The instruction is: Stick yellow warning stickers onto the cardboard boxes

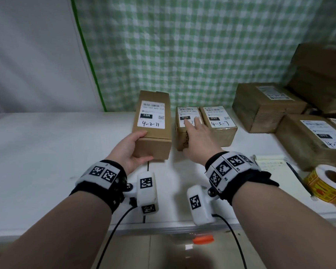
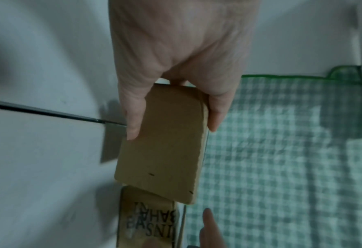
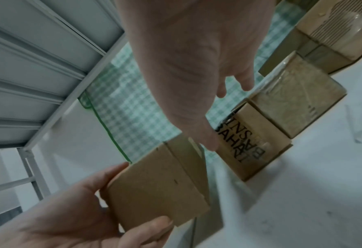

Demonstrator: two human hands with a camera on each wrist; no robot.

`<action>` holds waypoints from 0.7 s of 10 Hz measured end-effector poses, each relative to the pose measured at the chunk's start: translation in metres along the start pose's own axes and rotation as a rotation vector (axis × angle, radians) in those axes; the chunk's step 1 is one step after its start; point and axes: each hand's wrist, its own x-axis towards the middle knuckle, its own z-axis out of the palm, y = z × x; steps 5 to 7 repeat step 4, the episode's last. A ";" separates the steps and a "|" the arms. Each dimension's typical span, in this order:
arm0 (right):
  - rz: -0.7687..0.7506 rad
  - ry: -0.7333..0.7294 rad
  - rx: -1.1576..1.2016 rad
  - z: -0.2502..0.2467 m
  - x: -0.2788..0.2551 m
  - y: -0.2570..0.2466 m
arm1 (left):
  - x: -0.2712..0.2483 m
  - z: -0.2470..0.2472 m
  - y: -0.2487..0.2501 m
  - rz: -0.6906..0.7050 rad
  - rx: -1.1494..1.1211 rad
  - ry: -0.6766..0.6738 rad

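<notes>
A long cardboard box (image 1: pixel 153 131) with a white label marked 4-2-71 lies on the white table (image 1: pixel 47 152). My left hand (image 1: pixel 131 147) grips its near end, thumb on top and fingers along the bottom edge; the left wrist view shows the same box end (image 2: pixel 167 142). My right hand (image 1: pixel 198 136) reaches with straight, spread fingers over the labelled top of the small middle box (image 1: pixel 181 140); whether it touches is unclear. In the right wrist view that box (image 3: pixel 245 142) shows black print on its front. A roll of yellow warning stickers (image 1: pixel 328 183) lies at the right edge.
A third small box (image 1: pixel 219 125) sits right of the middle one. Larger labelled boxes (image 1: pixel 266 107) (image 1: pixel 314 140) and a taller stack (image 1: pixel 322 74) crowd the right side. A notepad (image 1: pixel 272 164) lies near the roll. A green checked cloth (image 1: pixel 202 55) hangs behind.
</notes>
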 end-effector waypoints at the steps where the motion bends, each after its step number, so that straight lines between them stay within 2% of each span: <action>1: 0.009 -0.081 0.043 0.004 -0.001 0.004 | 0.012 0.007 -0.005 -0.033 0.053 -0.007; 2: 0.023 -0.142 0.071 0.005 -0.002 0.006 | 0.018 0.006 -0.004 -0.041 0.168 0.023; 3: 0.034 -0.137 0.090 0.000 -0.007 0.003 | 0.014 0.007 0.002 0.012 0.292 0.079; 4: -0.002 -0.056 0.122 -0.013 -0.014 -0.001 | -0.012 0.012 0.015 0.160 0.402 0.179; 7: -0.002 -0.056 0.122 -0.013 -0.014 -0.001 | -0.012 0.012 0.015 0.160 0.402 0.179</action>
